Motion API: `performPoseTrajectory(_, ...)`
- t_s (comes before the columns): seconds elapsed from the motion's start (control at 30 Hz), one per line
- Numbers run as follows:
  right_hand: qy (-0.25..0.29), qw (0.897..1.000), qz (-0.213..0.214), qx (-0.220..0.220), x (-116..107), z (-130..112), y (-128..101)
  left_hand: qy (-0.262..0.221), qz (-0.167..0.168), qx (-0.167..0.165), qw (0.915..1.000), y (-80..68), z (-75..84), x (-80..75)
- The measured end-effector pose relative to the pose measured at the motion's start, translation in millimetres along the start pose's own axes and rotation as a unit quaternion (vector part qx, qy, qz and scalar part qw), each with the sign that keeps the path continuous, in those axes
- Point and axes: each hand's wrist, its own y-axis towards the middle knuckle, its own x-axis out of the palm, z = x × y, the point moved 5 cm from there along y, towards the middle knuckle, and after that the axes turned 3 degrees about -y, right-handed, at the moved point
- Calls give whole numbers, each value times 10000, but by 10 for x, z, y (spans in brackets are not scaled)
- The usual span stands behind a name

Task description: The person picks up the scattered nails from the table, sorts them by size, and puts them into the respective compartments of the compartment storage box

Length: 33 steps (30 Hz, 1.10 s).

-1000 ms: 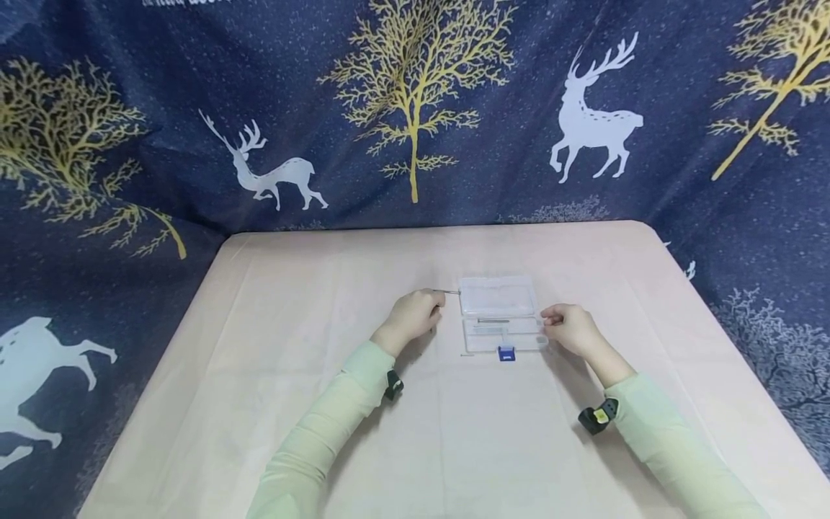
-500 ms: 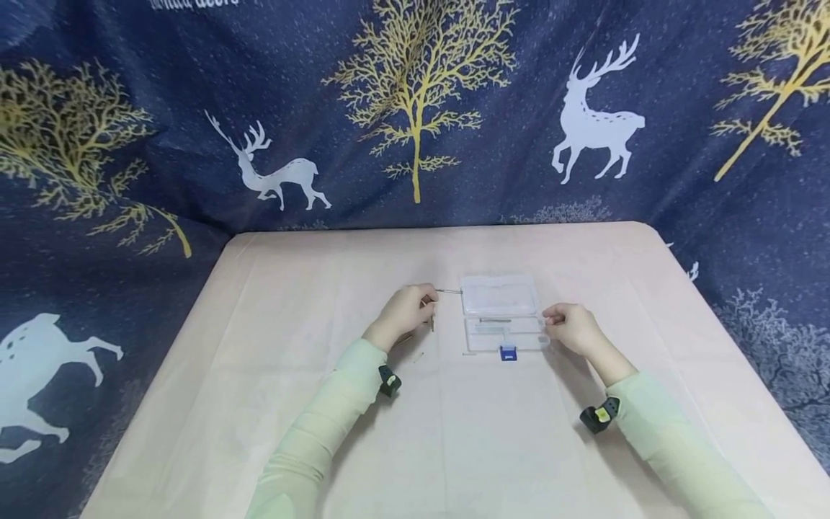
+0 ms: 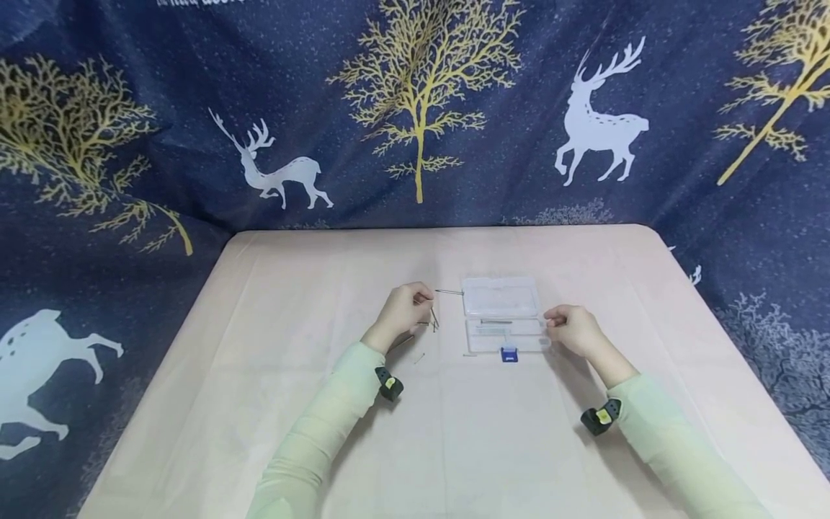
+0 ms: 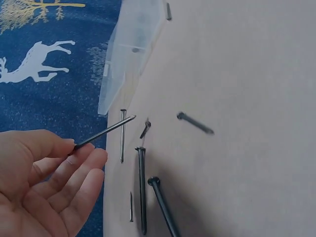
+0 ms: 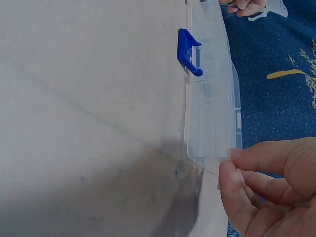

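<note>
Since a second ago the left hand (image 3: pixel 403 311) has drawn back from the clear plastic box (image 3: pixel 501 316), uncovering several thin dark nails (image 4: pixel 142 190) scattered on the smooth pale tablecloth (image 3: pixel 324 303) beside it. Its fingertips pinch one slim steel nail (image 4: pixel 104 132) by the head end, the point slanting up toward the box's open lid. The right hand (image 3: pixel 573 330) has hardly shifted; its thumb and fingertips grasp the right edge of the translucent rectangular box, whose blue latch (image 5: pixel 189 52) juts from the near side
</note>
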Motion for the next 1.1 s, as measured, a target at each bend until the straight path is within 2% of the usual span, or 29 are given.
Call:
performPoseTrajectory(0.1, -34, 10000, 12, 9, 2, -7, -2, -376, 86, -170, 9991, -10, -20, 2)
performPoseTrajectory(0.23, -89, 9999, 55, -5, -1, -13, -7, -1071, 103, -413, 9933, -28, -20, 26)
performPoseTrajectory(0.4, -79, 9999, 61, -58, -10, -20, -12, -1795, 175, -733, 9809, -33, 7, 63)
performPoseTrajectory(0.57, -65, 9999, 89, -67, -12, -29, -19, -2469, 243, -1062, 9629, -36, 44, 121)
performPoseTrajectory(0.83, -105, 9999, 129, -40, 5, -1, -8, -2972, 273, -1151, 9475, -41, 100, 251)
performPoseTrajectory(1.0, -113, 9998, 151, -32, 8, 13, 0, -3050, 197, -1221, 9443, -35, 100, 348)
performPoseTrajectory(1.1, -119, 9997, 178, -77, 2, 16, 0, -3180, 218, -1253, 9395, -26, 111, 403)
